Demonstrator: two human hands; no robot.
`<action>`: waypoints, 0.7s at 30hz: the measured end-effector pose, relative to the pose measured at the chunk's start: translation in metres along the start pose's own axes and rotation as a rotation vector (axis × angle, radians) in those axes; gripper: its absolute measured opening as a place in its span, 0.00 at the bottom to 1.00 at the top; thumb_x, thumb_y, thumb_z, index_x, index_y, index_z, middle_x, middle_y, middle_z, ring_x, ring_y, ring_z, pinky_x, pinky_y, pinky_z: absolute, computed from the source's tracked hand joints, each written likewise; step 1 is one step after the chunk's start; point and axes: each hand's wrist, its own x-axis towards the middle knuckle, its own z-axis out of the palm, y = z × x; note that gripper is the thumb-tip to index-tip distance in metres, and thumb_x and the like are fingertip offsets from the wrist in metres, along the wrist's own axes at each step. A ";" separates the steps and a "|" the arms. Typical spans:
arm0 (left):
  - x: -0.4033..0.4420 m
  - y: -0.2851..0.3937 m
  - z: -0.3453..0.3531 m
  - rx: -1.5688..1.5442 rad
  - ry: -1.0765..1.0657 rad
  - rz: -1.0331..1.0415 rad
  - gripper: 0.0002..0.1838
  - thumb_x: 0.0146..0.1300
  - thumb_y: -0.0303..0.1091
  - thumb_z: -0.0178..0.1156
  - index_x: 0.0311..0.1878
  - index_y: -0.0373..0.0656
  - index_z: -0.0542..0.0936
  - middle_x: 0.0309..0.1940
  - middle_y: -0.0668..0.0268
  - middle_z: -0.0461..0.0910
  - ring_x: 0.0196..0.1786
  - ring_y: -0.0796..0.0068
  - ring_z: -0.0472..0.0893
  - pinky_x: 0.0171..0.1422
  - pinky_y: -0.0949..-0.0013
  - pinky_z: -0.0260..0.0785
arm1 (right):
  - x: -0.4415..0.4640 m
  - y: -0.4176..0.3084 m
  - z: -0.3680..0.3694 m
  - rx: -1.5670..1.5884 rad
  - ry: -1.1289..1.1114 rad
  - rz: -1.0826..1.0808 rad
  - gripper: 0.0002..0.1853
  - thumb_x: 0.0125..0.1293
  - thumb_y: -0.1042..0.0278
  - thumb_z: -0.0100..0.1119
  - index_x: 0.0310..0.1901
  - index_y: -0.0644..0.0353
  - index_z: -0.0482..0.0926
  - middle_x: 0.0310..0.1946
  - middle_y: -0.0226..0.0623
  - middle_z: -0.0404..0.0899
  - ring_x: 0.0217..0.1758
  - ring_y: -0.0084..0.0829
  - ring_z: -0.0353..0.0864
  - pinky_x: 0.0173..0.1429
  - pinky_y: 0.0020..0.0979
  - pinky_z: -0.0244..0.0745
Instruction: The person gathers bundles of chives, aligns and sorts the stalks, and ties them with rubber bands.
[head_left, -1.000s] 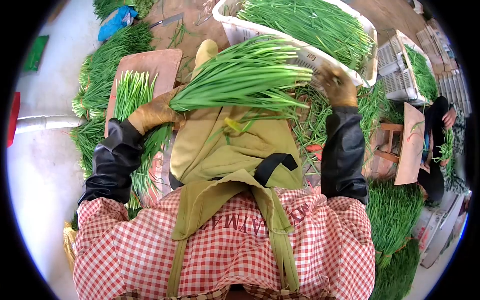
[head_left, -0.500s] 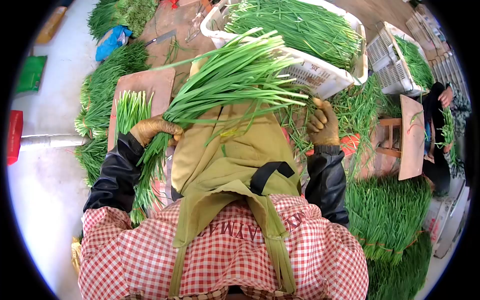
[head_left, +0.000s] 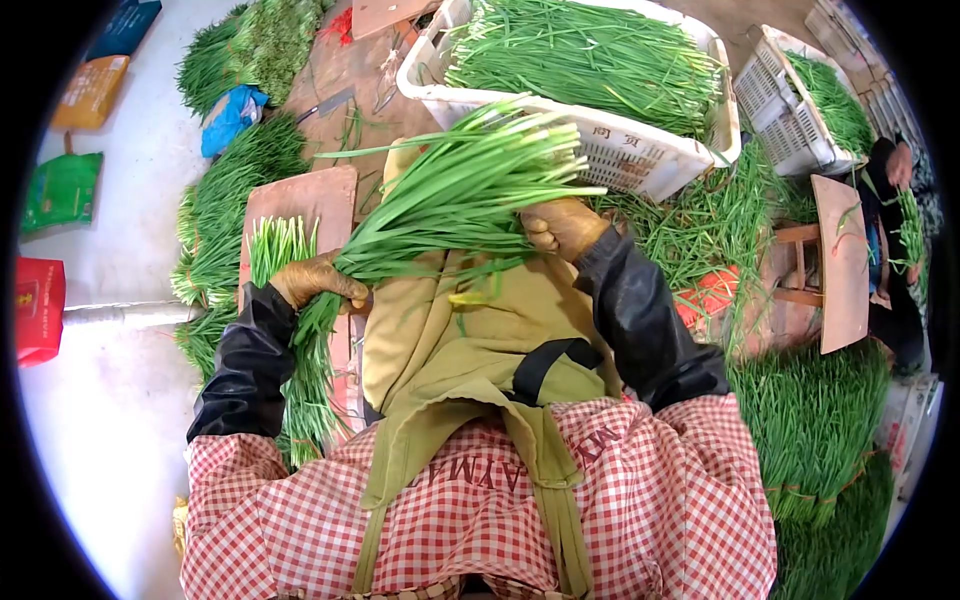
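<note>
My gloved left hand [head_left: 318, 281] is wrapped round a loose bunch of garlic chives [head_left: 440, 205], gripping it toward the leafy end. The pale stem ends fan out up and to the right above my lap. Against the right underside of this bunch is my gloved right hand [head_left: 566, 228], its fingers curled; whatever they hold is hidden. A yellowed leaf [head_left: 478, 297] hangs below the bunch, over my olive apron [head_left: 410, 320]. Beside my left hand, another bunch of chives [head_left: 282, 248] lies on a small wooden board [head_left: 325, 195].
Ahead stands a white crate [head_left: 640, 160] heaped with chives, with a second crate [head_left: 775, 110] to its right. Loose leaves [head_left: 690, 230] litter the floor. Tied bundles [head_left: 815, 425] stand at lower right. A knife [head_left: 328, 104] lies farther off. Another person's hand [head_left: 900, 165] shows by a wooden stool [head_left: 842, 265].
My right hand has moved left from beside the crate to the bunch, fingers still curled. My left hand keeps its grip on the chives. The whole view has shifted slightly.
</note>
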 end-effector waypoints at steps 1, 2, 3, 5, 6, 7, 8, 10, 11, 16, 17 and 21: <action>-0.003 -0.001 -0.005 -0.026 0.039 -0.046 0.21 0.49 0.31 0.70 0.46 0.34 0.76 0.27 0.60 0.78 0.26 0.71 0.77 0.29 0.72 0.67 | 0.001 0.004 -0.003 0.176 -0.060 0.021 0.10 0.72 0.65 0.48 0.49 0.60 0.74 0.13 0.17 0.54 0.12 0.13 0.50 0.15 0.19 0.43; -0.006 -0.001 -0.011 -0.052 0.074 -0.093 0.21 0.49 0.31 0.69 0.45 0.33 0.76 0.26 0.60 0.78 0.24 0.70 0.76 0.28 0.71 0.67 | -0.006 0.002 -0.007 0.168 -0.216 -0.015 0.10 0.72 0.67 0.46 0.47 0.62 0.73 0.13 0.18 0.54 0.12 0.13 0.51 0.14 0.18 0.44; -0.002 -0.003 -0.019 0.017 0.007 -0.101 0.19 0.50 0.31 0.68 0.44 0.33 0.77 0.25 0.60 0.77 0.22 0.70 0.74 0.26 0.71 0.66 | -0.012 0.001 -0.003 0.175 -0.206 -0.061 0.11 0.72 0.65 0.47 0.47 0.63 0.74 0.13 0.18 0.55 0.12 0.13 0.51 0.14 0.19 0.44; 0.000 -0.003 -0.027 -0.001 -0.004 -0.102 0.19 0.50 0.31 0.68 0.44 0.33 0.77 0.24 0.60 0.76 0.21 0.71 0.73 0.26 0.71 0.65 | -0.021 0.000 -0.008 0.190 -0.182 -0.121 0.12 0.72 0.63 0.49 0.46 0.63 0.74 0.12 0.18 0.55 0.12 0.13 0.51 0.14 0.19 0.44; 0.002 0.001 -0.028 -0.026 -0.013 -0.093 0.19 0.50 0.32 0.67 0.44 0.33 0.77 0.23 0.60 0.75 0.21 0.71 0.73 0.25 0.71 0.65 | -0.024 0.000 -0.011 0.067 -0.038 -0.206 0.12 0.70 0.61 0.51 0.43 0.63 0.76 0.12 0.19 0.55 0.11 0.14 0.51 0.15 0.20 0.44; 0.002 0.004 -0.027 -0.025 0.022 -0.105 0.20 0.50 0.33 0.67 0.45 0.33 0.76 0.22 0.60 0.74 0.19 0.72 0.72 0.24 0.72 0.63 | -0.027 0.000 -0.014 -0.060 0.106 -0.284 0.13 0.67 0.59 0.54 0.41 0.63 0.77 0.12 0.19 0.56 0.11 0.15 0.50 0.15 0.21 0.44; 0.006 0.002 -0.030 -0.022 0.013 -0.100 0.20 0.50 0.33 0.67 0.45 0.33 0.76 0.22 0.60 0.74 0.19 0.72 0.72 0.24 0.72 0.63 | -0.034 -0.006 -0.036 0.105 -0.063 -0.274 0.12 0.66 0.59 0.54 0.39 0.60 0.76 0.12 0.19 0.56 0.11 0.15 0.50 0.15 0.22 0.43; 0.008 -0.002 -0.039 -0.029 -0.048 -0.080 0.21 0.51 0.33 0.67 0.46 0.33 0.76 0.21 0.61 0.74 0.19 0.72 0.71 0.23 0.73 0.62 | -0.050 -0.018 -0.071 0.338 -0.043 -0.420 0.11 0.68 0.60 0.50 0.38 0.58 0.76 0.11 0.16 0.54 0.10 0.15 0.49 0.15 0.21 0.43; 0.007 -0.002 -0.037 -0.038 -0.064 -0.060 0.21 0.51 0.33 0.66 0.47 0.33 0.75 0.21 0.61 0.73 0.19 0.73 0.70 0.22 0.73 0.62 | -0.057 -0.023 -0.102 0.451 -0.018 -0.523 0.08 0.69 0.62 0.52 0.35 0.56 0.74 0.10 0.16 0.54 0.10 0.13 0.49 0.15 0.19 0.49; 0.008 -0.001 -0.040 -0.056 -0.090 -0.092 0.12 0.51 0.34 0.66 0.34 0.35 0.79 0.25 0.61 0.77 0.22 0.73 0.74 0.28 0.73 0.66 | -0.089 -0.052 -0.154 -0.679 0.680 -0.420 0.22 0.65 0.46 0.55 0.44 0.59 0.81 0.30 0.26 0.77 0.32 0.24 0.72 0.41 0.27 0.68; 0.008 -0.001 -0.042 -0.018 -0.087 -0.124 0.12 0.51 0.34 0.66 0.34 0.35 0.79 0.24 0.61 0.77 0.22 0.73 0.74 0.28 0.73 0.66 | -0.085 -0.048 -0.134 -0.669 0.528 -0.382 0.25 0.62 0.44 0.58 0.48 0.60 0.80 0.36 0.29 0.79 0.36 0.26 0.74 0.46 0.28 0.67; 0.015 -0.005 -0.040 0.019 -0.073 -0.082 0.14 0.51 0.35 0.65 0.36 0.34 0.78 0.21 0.61 0.75 0.19 0.74 0.72 0.24 0.72 0.63 | 0.001 -0.001 -0.066 -0.420 0.006 -0.136 0.26 0.62 0.49 0.60 0.52 0.65 0.78 0.46 0.37 0.80 0.46 0.32 0.78 0.56 0.31 0.70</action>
